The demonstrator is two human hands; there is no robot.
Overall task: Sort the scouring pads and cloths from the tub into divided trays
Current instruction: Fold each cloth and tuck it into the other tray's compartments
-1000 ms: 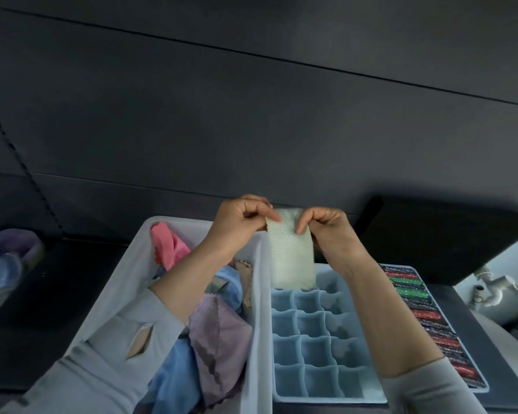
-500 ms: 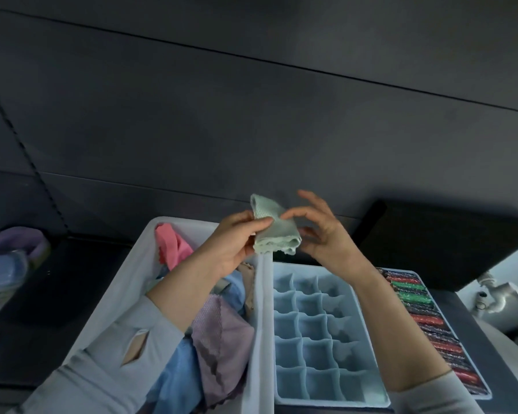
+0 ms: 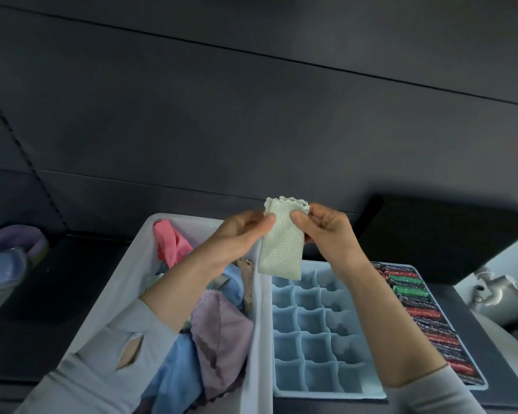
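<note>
Both hands up over the seam btw tub and tray, each w/ a narrow grip pinching the top corners of a pale green cloth: left hand at its 10 o'clock corner, right hand at its 2 o'clock corner. Cloth is folded to a narrow strip, long axis vertical, hanging toward 6 o'clock; its lower edge sits just above the far-left cells of the blue divided tray, not touching as far as I can tell. So the target lies straight down from both grips, a bit toward 5 o'clock; right hand is nearer the tray, left is over the tub. Strip looks about one cell wide, so prob. needs another fold or a roll before it drops in. Blue tray cells all look empty. Tub at 7 o'clock holds loose cloths: pink cloth at the far end, lilac cloth and blue cloth nearer. Second tray at 4 o'clock is packed w/ a row of scouring pads, red, green and dark, side by side.
</note>
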